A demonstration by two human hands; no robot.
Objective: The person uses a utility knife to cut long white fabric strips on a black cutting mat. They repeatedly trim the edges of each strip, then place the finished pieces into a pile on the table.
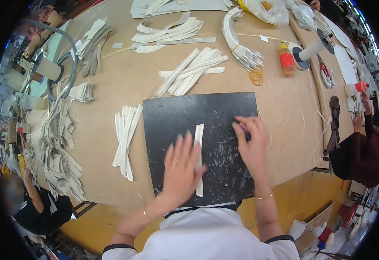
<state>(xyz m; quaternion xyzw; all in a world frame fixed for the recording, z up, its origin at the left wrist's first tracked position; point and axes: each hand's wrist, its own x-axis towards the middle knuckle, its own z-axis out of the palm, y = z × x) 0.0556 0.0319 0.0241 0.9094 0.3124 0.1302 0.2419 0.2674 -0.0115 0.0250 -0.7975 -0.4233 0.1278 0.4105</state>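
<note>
A black work mat (163,112) with pale scuffs lies on the table in front of me. On it a narrow white fabric strip (199,190) runs lengthwise away from me. My left hand (181,171) lies flat and open, its fingers stretched out along the left side of the strip and the thumb reaching across it. Over the right part of the mat my right hand (252,138) is closed on a small dark purple tool (245,130). Most of that tool is hidden by the fingers, so its kind does not show.
White strips (126,141) lie left of the mat, with a crossed pile (191,71) beyond it. A tied bundle (237,43), rubber bands (255,76), a red-and-yellow bottle (287,60), a thread spool (312,50) and scissors (325,73) lie farther right. People work at both sides.
</note>
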